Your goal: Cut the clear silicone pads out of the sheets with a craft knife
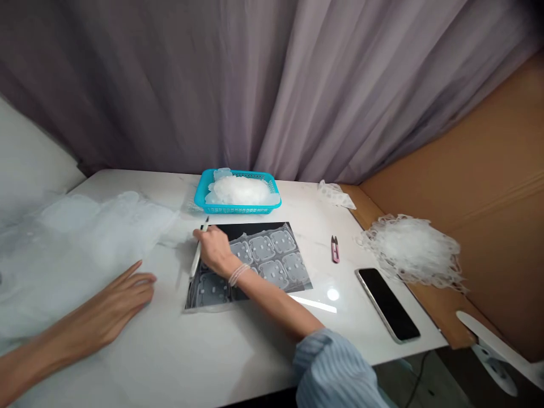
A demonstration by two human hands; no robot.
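Observation:
My right hand (215, 247) is closed around a slim white pen-like tool (196, 261) with a dark tip pointing away from me; its exact kind cannot be made out. That hand is over the left part of a black sheet (238, 231). On the sheet lies a translucent piece (274, 273) patterned with rounded squares, partly covered by my hand and forearm. My left hand (123, 297) rests on the white table with its fingers stretched out, holding nothing. Beside it, to the left, is a big heap of sheer whitish material (85, 243).
A blue basket (238, 210) with white translucent pieces stands at the back. Pink-handled thread snips (335, 250) and a phone (389, 306) lie to the right. A pile of white lacy scraps (412, 249) sits at the right edge, near a cardboard wall (480, 164). Another perforated scrap (335, 195) lies behind.

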